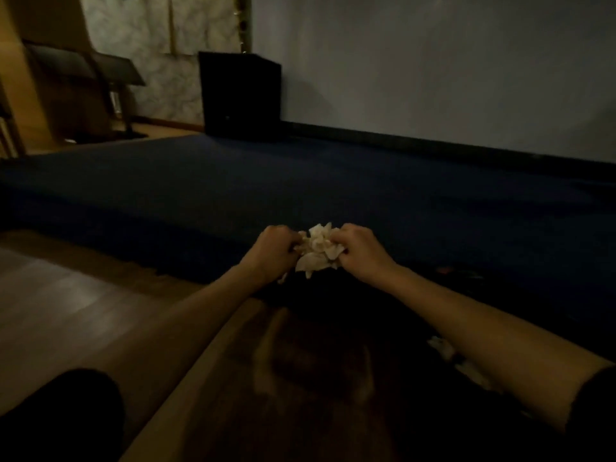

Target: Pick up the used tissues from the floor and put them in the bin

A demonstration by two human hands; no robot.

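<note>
So right now I've got both hands out in front of me, and the wad of used tissues (316,250) is squeezed between them. My left hand (273,250) is curled shut on the left side of the clump, my right hand (358,250) is closed on the right side, knuckles up. The whole thing hangs in the air above the edge of the dark blue rug (300,181), not on the floor anymore.

Best way to handle this bit, I reckon: keep pressing it into one tight ball so no loose flap drops off on the way, then shift it to one hand. There's a corner dangling at the bottom that I'd tuck in first.

Honestly can't tell where the bin is. There's a black boxy thing (240,95) against the far wall, could be it, could be a speaker; it's too dark to say. Also something pale (443,348) down by my right forearm, maybe more tissues, it's blurry. I'd check that before walking off.
</note>
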